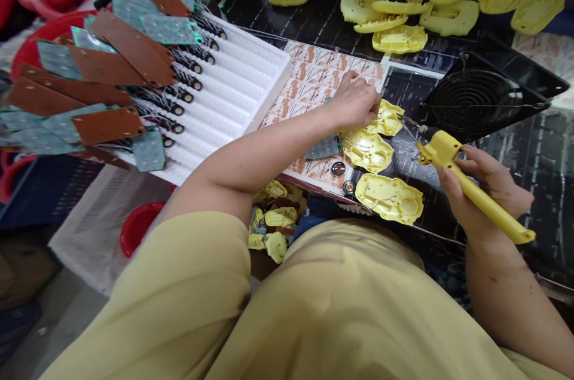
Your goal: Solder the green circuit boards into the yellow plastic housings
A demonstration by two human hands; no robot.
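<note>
My right hand [487,189] is wrapped around the handle of a yellow soldering gun [448,156], its tip pointing left at the farthest of three yellow plastic shells [388,118]. Over that shell's left edge, my left hand [356,100] has its fingers curled down; whatever they hold is hidden. A second yellow shell [368,150] with thin wires lies just below, and a third shell [389,198] sits nearest my body. Beside them are a green circuit board [323,147] and two small round speakers, one speaker [338,168] slightly farther away than the other speaker [348,187].
At left, a white foam tray [251,69] bears many wired circuit boards [121,51]. A black fan [470,96] stands behind the soldering gun. Yellow shells [403,9] are heaped at the back. More yellow parts [280,217] lie below the table edge, and a red basin [140,227] is lower left.
</note>
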